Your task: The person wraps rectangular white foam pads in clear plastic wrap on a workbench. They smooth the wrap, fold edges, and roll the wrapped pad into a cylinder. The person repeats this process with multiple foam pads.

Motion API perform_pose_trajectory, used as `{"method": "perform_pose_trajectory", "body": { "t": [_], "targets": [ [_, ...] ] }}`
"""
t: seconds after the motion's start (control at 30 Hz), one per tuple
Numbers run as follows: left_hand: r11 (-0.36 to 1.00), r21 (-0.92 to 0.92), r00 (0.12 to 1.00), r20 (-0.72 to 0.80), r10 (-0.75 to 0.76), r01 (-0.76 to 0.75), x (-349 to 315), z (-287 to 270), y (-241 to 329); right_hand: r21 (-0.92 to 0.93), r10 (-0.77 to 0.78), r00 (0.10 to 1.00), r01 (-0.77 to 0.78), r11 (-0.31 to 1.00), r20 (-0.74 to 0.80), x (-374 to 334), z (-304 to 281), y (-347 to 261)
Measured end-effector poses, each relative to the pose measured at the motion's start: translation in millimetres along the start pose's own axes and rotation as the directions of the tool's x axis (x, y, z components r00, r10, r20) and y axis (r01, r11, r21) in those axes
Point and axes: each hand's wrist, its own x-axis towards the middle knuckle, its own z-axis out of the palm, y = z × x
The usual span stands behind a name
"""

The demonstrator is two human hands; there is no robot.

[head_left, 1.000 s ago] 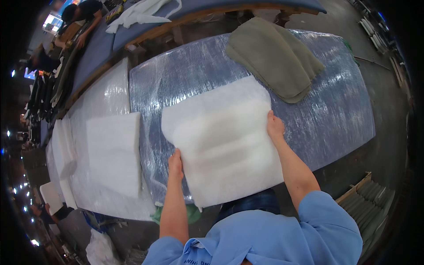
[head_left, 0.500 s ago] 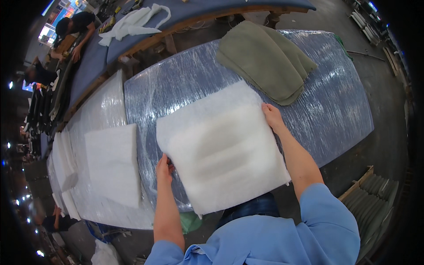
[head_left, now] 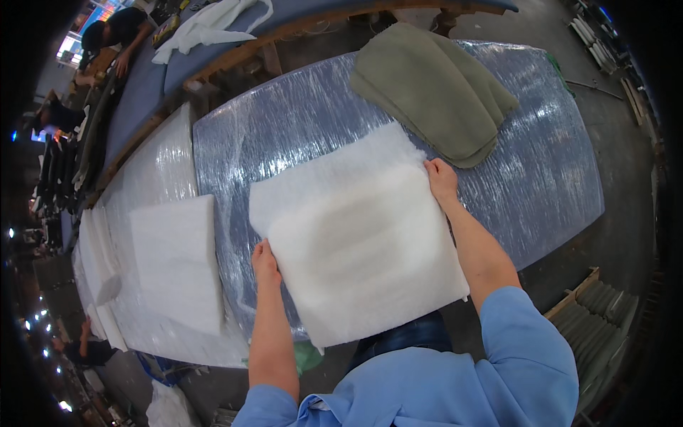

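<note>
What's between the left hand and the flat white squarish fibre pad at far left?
In the head view, a bare strip of shiny blue plastic-wrapped surface separates the left hand from that flat white pad.

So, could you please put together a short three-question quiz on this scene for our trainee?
1. Multiple choice: what lies just beyond the white pad, toward the upper right? (a) a red bucket (b) folded olive cloth (c) a cardboard carton
2. True or false: the left hand is nearer the olive cloth than the right hand.
3. Fill in: the two hands hold the white pad by its opposite side ____.

Key: 1. b; 2. false; 3. edges.
</note>
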Motion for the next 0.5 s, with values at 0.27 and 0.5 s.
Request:
{"method": "perform_pose_trajectory", "body": {
  "t": [0.27, 0.5],
  "targets": [
    [0.898, 0.304, 0.897, -0.211, 0.39, -0.319, -36.8, -35.3, 12.7, 0.271, 0.052, 0.97, 0.015, 0.962, -0.237, -25.7, -62.0, -13.6],
    [0.903, 0.349, 0.968, 0.07, 0.242, -0.251, -70.7, 1.3, -25.5, -0.047, -0.001, 1.0, 0.001, 0.999, 0.005, -89.2, -14.4, -25.6]
  ]
}}
